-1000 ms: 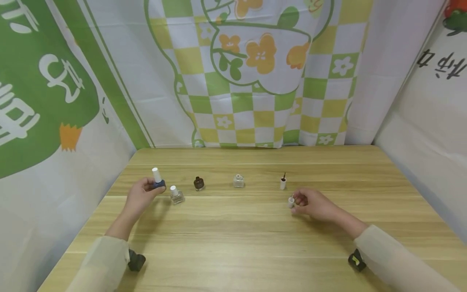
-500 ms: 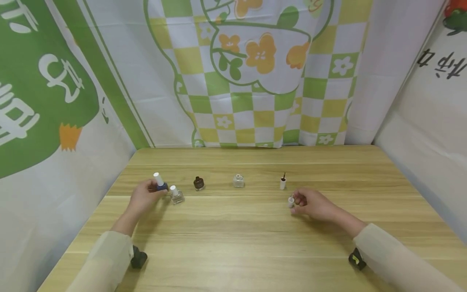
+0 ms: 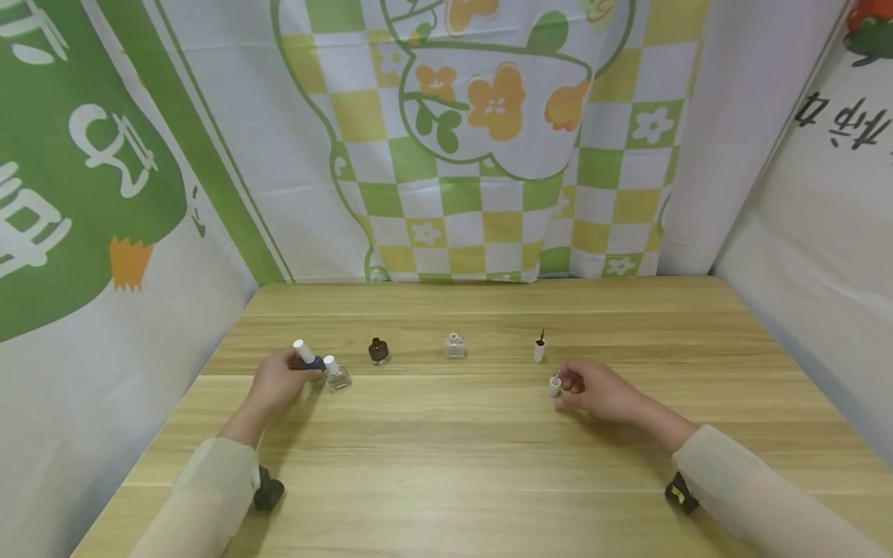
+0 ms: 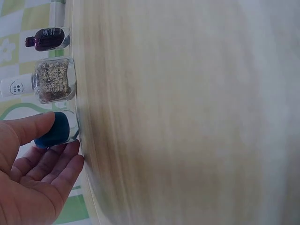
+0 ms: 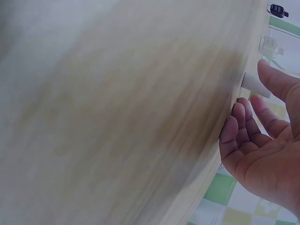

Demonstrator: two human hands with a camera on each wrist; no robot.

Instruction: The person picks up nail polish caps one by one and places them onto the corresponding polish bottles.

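My left hand point(image 3: 279, 377) holds a blue nail polish bottle point(image 3: 315, 363) with a tall white cap, tilted, between thumb and fingers. In the left wrist view the thumb lies across the blue bottle point(image 4: 57, 131), hiding its cap. Right beside it stands a glitter nail polish bottle point(image 4: 51, 79) with its white cap on. On the right, my right hand point(image 3: 598, 391) has thumb and index finger at either side of a small white nail polish cap point(image 3: 554, 388), which stands on the table. The other fingers of the right hand point(image 5: 269, 154) curl loosely.
An uncapped dark nail polish bottle point(image 3: 379, 352) and an uncapped clear bottle point(image 3: 455, 347) stand farther back on the wooden table point(image 3: 446, 449). Another white cap point(image 3: 539, 352) stands with its dark brush pointing up, behind the right hand. A patterned curtain point(image 3: 460, 232) hangs behind the table.
My left hand has moved right and slightly toward me with the blue nail polish bottle, which now leans more and is close against the glitter bottle. The right hand has stayed at the white cap.
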